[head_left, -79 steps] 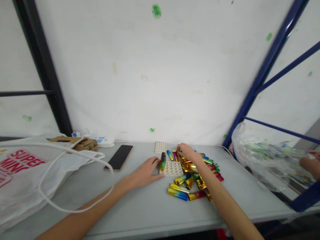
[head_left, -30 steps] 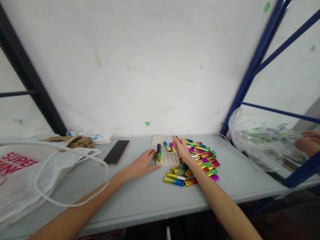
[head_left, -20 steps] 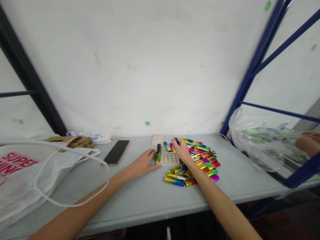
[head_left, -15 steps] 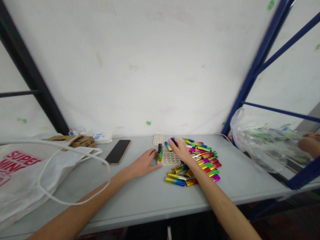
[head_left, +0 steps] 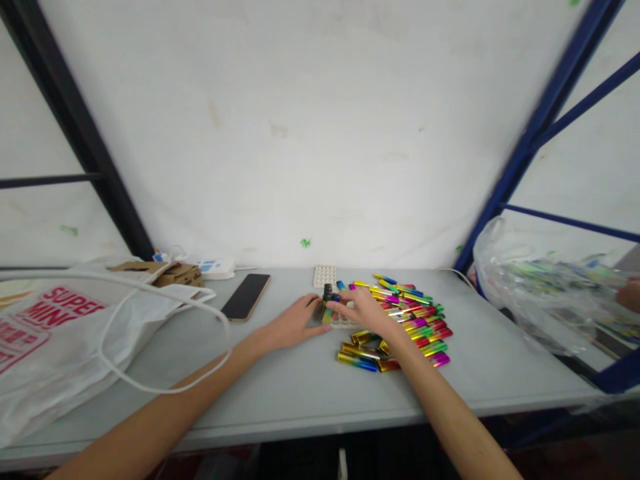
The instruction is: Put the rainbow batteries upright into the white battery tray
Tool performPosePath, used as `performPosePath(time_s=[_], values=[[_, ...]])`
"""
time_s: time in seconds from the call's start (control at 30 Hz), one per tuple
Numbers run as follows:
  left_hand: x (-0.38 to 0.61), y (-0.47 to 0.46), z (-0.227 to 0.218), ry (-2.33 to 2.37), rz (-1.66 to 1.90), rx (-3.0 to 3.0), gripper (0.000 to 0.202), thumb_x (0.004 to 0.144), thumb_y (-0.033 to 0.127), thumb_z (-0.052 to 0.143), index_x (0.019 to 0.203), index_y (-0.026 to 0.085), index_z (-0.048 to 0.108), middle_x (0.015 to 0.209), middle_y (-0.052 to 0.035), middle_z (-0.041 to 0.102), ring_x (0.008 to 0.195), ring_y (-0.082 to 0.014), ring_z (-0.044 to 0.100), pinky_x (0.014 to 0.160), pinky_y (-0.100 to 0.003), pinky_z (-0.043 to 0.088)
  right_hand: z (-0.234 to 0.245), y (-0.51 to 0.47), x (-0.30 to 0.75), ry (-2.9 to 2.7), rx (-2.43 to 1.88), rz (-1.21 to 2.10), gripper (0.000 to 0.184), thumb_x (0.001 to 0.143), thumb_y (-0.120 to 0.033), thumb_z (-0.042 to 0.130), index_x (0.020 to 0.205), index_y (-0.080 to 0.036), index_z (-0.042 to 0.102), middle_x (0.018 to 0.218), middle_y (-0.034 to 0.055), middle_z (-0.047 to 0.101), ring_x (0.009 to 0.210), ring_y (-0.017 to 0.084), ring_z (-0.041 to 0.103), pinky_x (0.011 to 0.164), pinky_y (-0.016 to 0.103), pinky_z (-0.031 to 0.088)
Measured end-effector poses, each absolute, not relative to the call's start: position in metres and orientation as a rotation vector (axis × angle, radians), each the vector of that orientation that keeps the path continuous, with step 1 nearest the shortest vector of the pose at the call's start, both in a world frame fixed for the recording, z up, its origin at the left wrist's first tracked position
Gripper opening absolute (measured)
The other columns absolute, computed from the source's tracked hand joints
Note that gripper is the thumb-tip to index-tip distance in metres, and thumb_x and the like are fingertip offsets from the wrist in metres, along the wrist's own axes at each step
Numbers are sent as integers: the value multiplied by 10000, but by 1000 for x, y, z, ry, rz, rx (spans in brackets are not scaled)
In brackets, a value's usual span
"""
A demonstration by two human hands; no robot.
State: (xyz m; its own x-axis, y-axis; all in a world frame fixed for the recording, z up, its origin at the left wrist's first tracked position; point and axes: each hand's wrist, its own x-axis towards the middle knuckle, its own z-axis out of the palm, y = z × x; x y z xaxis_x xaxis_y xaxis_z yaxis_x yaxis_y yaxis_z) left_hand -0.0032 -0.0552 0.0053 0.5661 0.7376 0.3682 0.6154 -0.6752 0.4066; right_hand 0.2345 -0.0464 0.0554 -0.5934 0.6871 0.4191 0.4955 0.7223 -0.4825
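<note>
My left hand (head_left: 294, 323) lies flat on the grey table (head_left: 280, 393), fingers spread, touching the left edge of a cream holed tray (head_left: 341, 321). One shiny tube (head_left: 327, 303) stands upright in that tray. My right hand (head_left: 359, 310) hovers over the tray with fingers pinched on a dark blue shiny tube (head_left: 336, 297), right beside the standing one. A heap of shiny multicoloured tubes (head_left: 410, 317) lies to the right of the tray, and a few gold ones (head_left: 358, 354) lie in front.
A second holed tray (head_left: 325, 275) lies at the back by the white wall. A black phone (head_left: 246, 297), a cardboard box (head_left: 165, 273) and a white bag with red print (head_left: 55, 333) are on the left. A clear plastic bag (head_left: 545, 293) and another person's hand (head_left: 631, 295) are far right.
My right hand left the heap with a dark blue tube and moved left over the tray, up to the standing tube. My left hand stayed at the tray's left edge.
</note>
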Motion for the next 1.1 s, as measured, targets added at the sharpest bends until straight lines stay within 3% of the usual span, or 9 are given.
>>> performPosePath(time_s=[0.2,0.43,0.63,0.8,0.9,0.97,1.1], values=[[-3,-54,4,1129,793,2555,629,943,635,665,1405,222,558,1404,-154,600,1309,-353,574,1160,-529,457,51,-42,238,-2494,-947,244,475,1042,-547,548,775,-178,684,662,29,668,604,156,561,608,274,352],[-4,-55,6,1074,804,2557,584,974,585,648,1422,224,547,1390,-144,598,1298,-332,577,1161,-500,452,50,-45,233,-2561,-968,234,328,1029,-462,618,901,-179,725,791,55,737,725,186,657,686,268,423],[-3,-57,9,1062,806,2558,544,975,568,658,1387,224,567,1363,-139,607,1292,-320,574,1162,-489,446,43,-43,224,-2628,-983,166,434,1054,-484,555,830,-160,738,716,59,691,673,170,610,755,292,432],[-4,-55,8,1097,760,2556,571,974,588,641,1398,213,564,1399,-146,600,1315,-326,570,1165,-492,445,42,-39,229,-2532,-926,345,486,1013,-576,584,758,-179,703,672,28,665,602,154,561,639,269,376],[-5,-53,5,1164,738,2542,623,954,607,652,1407,191,553,1430,-165,586,1335,-338,565,1181,-494,433,49,-32,247,-2421,-1011,303,564,1098,-526,408,752,-185,695,662,27,650,620,162,569,670,277,390],[-5,-53,5,1193,715,2546,632,955,602,650,1410,176,546,1445,-174,576,1351,-338,556,1195,-484,421,50,-24,263,-2323,-1145,190,571,1131,-437,318,803,-181,709,723,49,683,692,178,609,742,287,423],[-5,-52,6,1207,686,2571,632,962,624,620,1402,176,548,1462,-174,563,1357,-340,552,1199,-474,421,36,-2,293,-2219,-1411,-30,311,1084,-290,464,1084,-137,736,1078,141,747,994,223,670,943,316,460]])
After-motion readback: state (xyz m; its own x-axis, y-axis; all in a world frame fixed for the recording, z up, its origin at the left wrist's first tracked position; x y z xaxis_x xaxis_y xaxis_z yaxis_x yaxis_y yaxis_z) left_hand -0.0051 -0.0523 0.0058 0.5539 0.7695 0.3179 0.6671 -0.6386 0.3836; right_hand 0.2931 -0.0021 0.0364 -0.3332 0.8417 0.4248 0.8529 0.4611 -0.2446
